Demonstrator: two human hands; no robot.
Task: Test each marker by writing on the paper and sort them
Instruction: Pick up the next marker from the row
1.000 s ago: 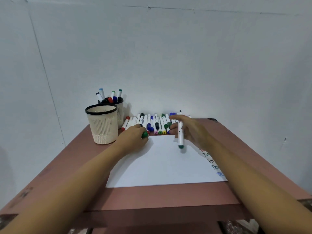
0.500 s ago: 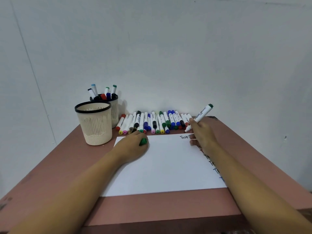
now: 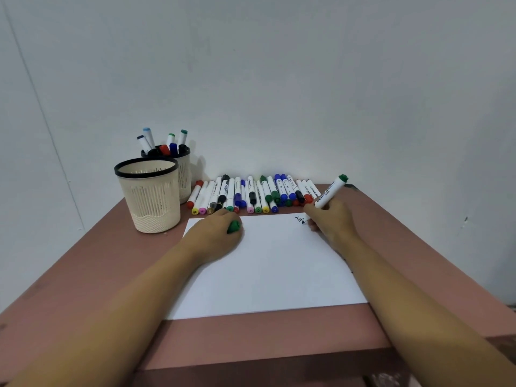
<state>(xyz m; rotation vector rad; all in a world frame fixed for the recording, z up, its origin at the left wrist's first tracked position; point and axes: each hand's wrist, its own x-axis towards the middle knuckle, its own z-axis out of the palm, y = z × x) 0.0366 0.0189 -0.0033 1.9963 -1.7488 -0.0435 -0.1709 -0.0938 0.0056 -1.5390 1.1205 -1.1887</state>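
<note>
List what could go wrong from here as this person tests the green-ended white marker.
The right hand, holding the green-ended white marker, rests on the white paper sheet beside the dark lettering and may smear it. The row of coloured markers lies beyond the paper's far edge; that hand could scatter them. The left hand might drop its small green cap.

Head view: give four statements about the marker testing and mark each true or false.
1. The right hand holds a green-ended marker at the paper. True.
2. The left hand is empty. False: it holds a green cap.
3. No pen holder has markers in it. False: the rear pen holder holds several.
4. A row of markers lies beyond the paper's far edge. True.
</note>
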